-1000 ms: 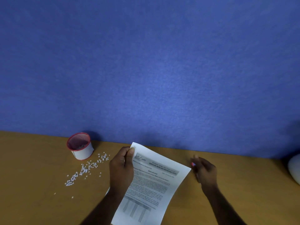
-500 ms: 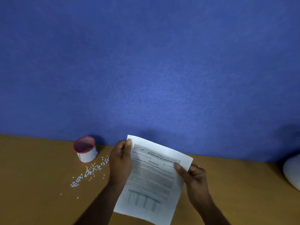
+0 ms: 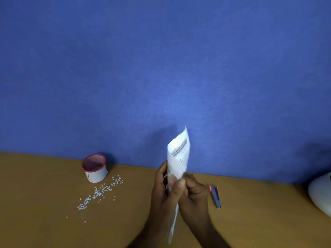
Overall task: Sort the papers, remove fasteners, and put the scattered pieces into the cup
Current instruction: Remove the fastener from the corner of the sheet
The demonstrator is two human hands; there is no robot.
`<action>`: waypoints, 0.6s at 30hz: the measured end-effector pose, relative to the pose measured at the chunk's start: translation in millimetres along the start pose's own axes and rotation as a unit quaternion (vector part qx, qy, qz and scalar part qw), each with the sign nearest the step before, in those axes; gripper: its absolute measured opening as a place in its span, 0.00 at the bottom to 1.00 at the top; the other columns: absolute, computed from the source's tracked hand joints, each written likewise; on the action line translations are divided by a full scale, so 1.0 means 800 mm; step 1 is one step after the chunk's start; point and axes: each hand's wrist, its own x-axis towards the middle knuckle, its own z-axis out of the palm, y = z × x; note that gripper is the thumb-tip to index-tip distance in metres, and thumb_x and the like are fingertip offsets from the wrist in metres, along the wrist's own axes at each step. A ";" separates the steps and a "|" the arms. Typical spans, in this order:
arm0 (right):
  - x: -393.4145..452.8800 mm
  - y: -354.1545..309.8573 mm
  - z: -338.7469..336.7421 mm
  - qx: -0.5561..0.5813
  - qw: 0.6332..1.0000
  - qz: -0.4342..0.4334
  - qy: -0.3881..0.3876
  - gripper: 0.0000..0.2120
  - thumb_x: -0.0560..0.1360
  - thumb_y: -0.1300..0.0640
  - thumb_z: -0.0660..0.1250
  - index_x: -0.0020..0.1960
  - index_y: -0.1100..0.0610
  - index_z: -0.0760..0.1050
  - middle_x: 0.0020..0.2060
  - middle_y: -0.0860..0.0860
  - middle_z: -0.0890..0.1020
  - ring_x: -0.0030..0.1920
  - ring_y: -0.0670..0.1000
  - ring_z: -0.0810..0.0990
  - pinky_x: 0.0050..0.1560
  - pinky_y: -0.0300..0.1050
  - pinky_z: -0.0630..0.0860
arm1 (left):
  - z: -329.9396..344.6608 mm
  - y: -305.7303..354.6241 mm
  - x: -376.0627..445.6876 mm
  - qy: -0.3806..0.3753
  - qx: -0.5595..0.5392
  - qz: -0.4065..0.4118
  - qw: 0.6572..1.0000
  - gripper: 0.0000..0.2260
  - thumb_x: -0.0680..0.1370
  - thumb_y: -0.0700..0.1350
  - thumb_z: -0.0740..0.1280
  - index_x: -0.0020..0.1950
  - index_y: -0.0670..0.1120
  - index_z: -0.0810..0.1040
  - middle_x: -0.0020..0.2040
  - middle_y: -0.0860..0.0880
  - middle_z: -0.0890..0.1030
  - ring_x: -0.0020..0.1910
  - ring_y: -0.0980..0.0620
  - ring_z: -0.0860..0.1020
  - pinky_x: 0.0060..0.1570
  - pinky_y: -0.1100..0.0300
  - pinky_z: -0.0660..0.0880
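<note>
Printed white papers (image 3: 178, 154) stand nearly edge-on to me, held upright above the wooden desk (image 3: 44, 221). My left hand (image 3: 161, 190) grips their left side and my right hand (image 3: 193, 194) pinches them from the right, thumb on the near face. A white cup with a red rim (image 3: 95, 170) stands at the back left against the blue wall. Several small white pieces (image 3: 100, 192) lie scattered on the desk in a diagonal trail in front of the cup.
A blue and red staple remover (image 3: 215, 196) lies on the desk just right of my right hand. A white rounded object (image 3: 320, 194) sits at the right edge. The blue partition wall (image 3: 161, 68) rises behind the desk.
The papers have turned from facing me flat to standing nearly edge-on and upright. My right hand has closed in on them beside the left, and the staple remover now shows on the desk.
</note>
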 end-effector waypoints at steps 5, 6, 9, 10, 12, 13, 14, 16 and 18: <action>-0.006 -0.004 -0.002 -0.044 0.997 -0.066 0.004 0.13 0.82 0.60 0.62 0.63 0.55 0.81 0.60 0.46 0.83 0.64 0.45 0.79 0.65 0.34 0.72 | -0.006 0.006 0.009 0.018 -0.056 -0.037 0.998 0.26 0.68 0.55 0.76 0.62 0.46 0.78 0.57 0.52 0.85 0.60 0.53 0.81 0.53 0.63 0.78; -0.005 -0.006 -0.004 -0.021 0.998 -0.051 -0.002 0.14 0.82 0.61 0.61 0.63 0.55 0.81 0.60 0.46 0.83 0.64 0.46 0.79 0.65 0.34 0.72 | -0.008 0.008 0.014 0.024 -0.056 -0.041 0.997 0.21 0.70 0.51 0.76 0.60 0.46 0.79 0.54 0.50 0.86 0.57 0.51 0.83 0.51 0.62 0.79; 0.004 -0.009 -0.013 0.005 0.999 -0.018 -0.026 0.14 0.80 0.60 0.63 0.61 0.57 0.82 0.58 0.46 0.85 0.62 0.48 0.82 0.63 0.41 0.77 | -0.022 0.010 0.030 0.023 0.004 -0.036 0.999 0.07 0.78 0.38 0.69 0.53 0.47 0.82 0.48 0.51 0.87 0.50 0.52 0.85 0.45 0.64 0.80; 0.010 -0.009 -0.018 -0.013 1.000 -0.018 -0.015 0.12 0.78 0.60 0.66 0.60 0.56 0.83 0.56 0.45 0.86 0.58 0.47 0.83 0.59 0.42 0.79 | -0.028 0.011 0.034 0.022 0.012 -0.045 0.999 0.09 0.78 0.36 0.67 0.51 0.49 0.83 0.47 0.53 0.87 0.47 0.53 0.85 0.43 0.65 0.80; 0.023 -0.008 -0.030 -0.034 0.999 -0.014 0.038 0.10 0.74 0.59 0.74 0.55 0.54 0.84 0.50 0.45 0.87 0.50 0.47 0.85 0.52 0.42 0.82 | -0.039 0.009 0.041 0.019 0.019 -0.059 0.998 0.11 0.78 0.34 0.67 0.49 0.50 0.83 0.44 0.53 0.88 0.46 0.52 0.86 0.40 0.65 0.80; 0.031 -0.008 -0.037 -0.025 0.997 0.001 0.076 0.10 0.72 0.58 0.76 0.53 0.53 0.84 0.48 0.46 0.87 0.47 0.47 0.85 0.49 0.42 0.82 | -0.045 0.008 0.043 0.013 0.026 -0.063 0.998 0.11 0.77 0.34 0.67 0.49 0.49 0.83 0.45 0.53 0.88 0.46 0.51 0.86 0.40 0.64 0.80; 0.040 -0.009 -0.045 -0.020 0.992 0.024 0.119 0.11 0.70 0.56 0.78 0.52 0.52 0.84 0.48 0.47 0.87 0.47 0.46 0.84 0.49 0.43 0.80 | -0.049 0.008 0.045 0.009 0.030 -0.067 0.997 0.10 0.77 0.35 0.67 0.49 0.49 0.83 0.45 0.53 0.88 0.46 0.52 0.86 0.41 0.65 0.80; 0.059 -0.010 -0.063 -0.047 0.980 0.061 0.182 0.19 0.68 0.54 0.80 0.57 0.49 0.81 0.55 0.45 0.84 0.54 0.44 0.81 0.54 0.43 0.77 | -0.058 0.007 0.048 0.002 0.029 -0.070 0.997 0.10 0.77 0.35 0.67 0.51 0.47 0.83 0.47 0.52 0.88 0.48 0.52 0.86 0.42 0.65 0.80; 0.076 -0.016 -0.078 -0.059 0.979 0.105 0.166 0.30 0.66 0.54 0.80 0.66 0.47 0.75 0.63 0.42 0.77 0.61 0.40 0.76 0.59 0.41 0.74 | -0.065 0.008 0.050 -0.014 0.026 -0.074 0.997 0.10 0.77 0.34 0.67 0.54 0.45 0.83 0.48 0.52 0.87 0.49 0.53 0.85 0.42 0.66 0.80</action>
